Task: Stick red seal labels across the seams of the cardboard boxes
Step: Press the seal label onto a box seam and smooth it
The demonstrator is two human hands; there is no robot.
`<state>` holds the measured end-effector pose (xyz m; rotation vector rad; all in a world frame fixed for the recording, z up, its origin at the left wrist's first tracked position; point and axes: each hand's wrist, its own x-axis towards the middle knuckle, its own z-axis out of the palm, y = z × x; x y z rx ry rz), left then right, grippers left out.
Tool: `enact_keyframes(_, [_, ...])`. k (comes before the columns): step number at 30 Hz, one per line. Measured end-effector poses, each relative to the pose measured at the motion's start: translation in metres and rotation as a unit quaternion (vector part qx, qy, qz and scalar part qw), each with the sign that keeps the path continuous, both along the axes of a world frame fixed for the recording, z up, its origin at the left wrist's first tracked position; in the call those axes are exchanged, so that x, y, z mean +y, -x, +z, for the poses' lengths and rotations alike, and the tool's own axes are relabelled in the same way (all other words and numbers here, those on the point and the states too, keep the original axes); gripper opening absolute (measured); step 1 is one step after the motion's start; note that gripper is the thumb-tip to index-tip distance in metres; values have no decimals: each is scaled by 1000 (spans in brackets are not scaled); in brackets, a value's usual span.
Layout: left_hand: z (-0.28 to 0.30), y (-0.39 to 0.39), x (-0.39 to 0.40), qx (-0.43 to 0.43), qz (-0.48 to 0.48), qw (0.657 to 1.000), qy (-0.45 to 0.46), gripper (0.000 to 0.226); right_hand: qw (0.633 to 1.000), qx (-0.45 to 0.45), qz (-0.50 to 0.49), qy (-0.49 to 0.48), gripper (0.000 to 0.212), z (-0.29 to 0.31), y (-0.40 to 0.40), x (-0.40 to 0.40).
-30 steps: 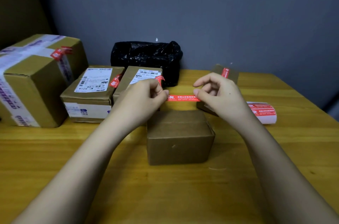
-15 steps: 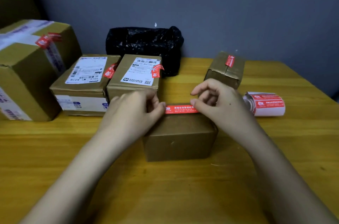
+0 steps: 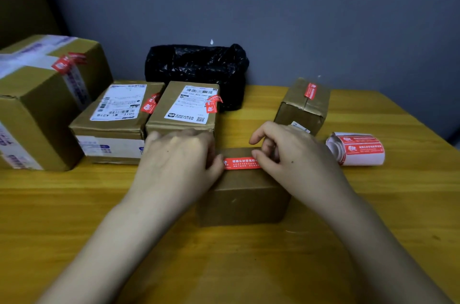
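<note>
A small plain cardboard box stands on the wooden table in front of me. A red seal label stretches across its top near the front edge. My left hand pinches the label's left end and my right hand pinches its right end. The label lies on or just above the box top; contact is hard to tell. A roll of red labels lies on its side to the right.
Behind stand two boxes with shipping labels and red seals. A large taped box sits at the left, a sealed small box at the right back, and a black plastic bag by the wall.
Both hands have brought the stretched red label down from the air above the box to its top, near the front edge.
</note>
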<state>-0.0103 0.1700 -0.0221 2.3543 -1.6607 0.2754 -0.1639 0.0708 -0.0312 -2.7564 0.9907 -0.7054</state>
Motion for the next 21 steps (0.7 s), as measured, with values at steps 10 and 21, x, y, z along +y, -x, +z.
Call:
enact_keyframes(10, [2, 2, -3, -75, 4, 997, -34, 29, 996, 56, 7, 69, 12, 4, -4, 7])
enact_keyframes(21, [-4, 2, -6, -111, -17, 994, -9, 27, 993, 87, 9, 80, 9, 4, -6, 6])
